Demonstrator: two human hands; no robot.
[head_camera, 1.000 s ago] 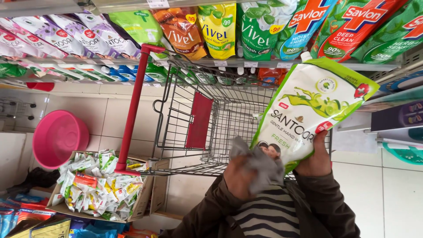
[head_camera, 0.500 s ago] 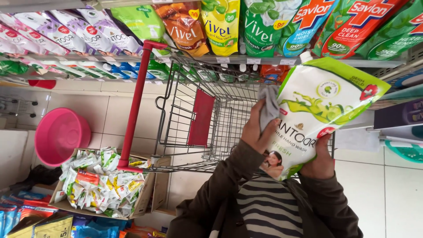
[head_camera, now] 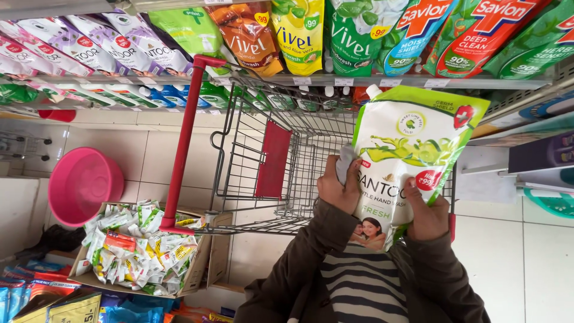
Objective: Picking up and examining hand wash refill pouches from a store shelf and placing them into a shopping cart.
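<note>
I hold a white and green refill pouch (head_camera: 406,149) with a white spout upright over a wire shopping cart (head_camera: 287,149) with a red handle. My left hand (head_camera: 336,190) presses a pale grey cloth (head_camera: 345,162) against the pouch's left edge. My right hand (head_camera: 428,210) grips the pouch's lower right corner. My dark sleeves and striped top fill the bottom of the view.
A shelf (head_camera: 382,81) hung with colourful refill pouches runs along the top. A pink plastic basin (head_camera: 84,185) sits on the tiled floor at left. A cardboard box of small sachets (head_camera: 140,248) stands by the cart's handle. More packets lie at the bottom left.
My left hand with the cloth has moved from the pouch's lower front up its left side. The pouch has shifted slightly right and more upright.
</note>
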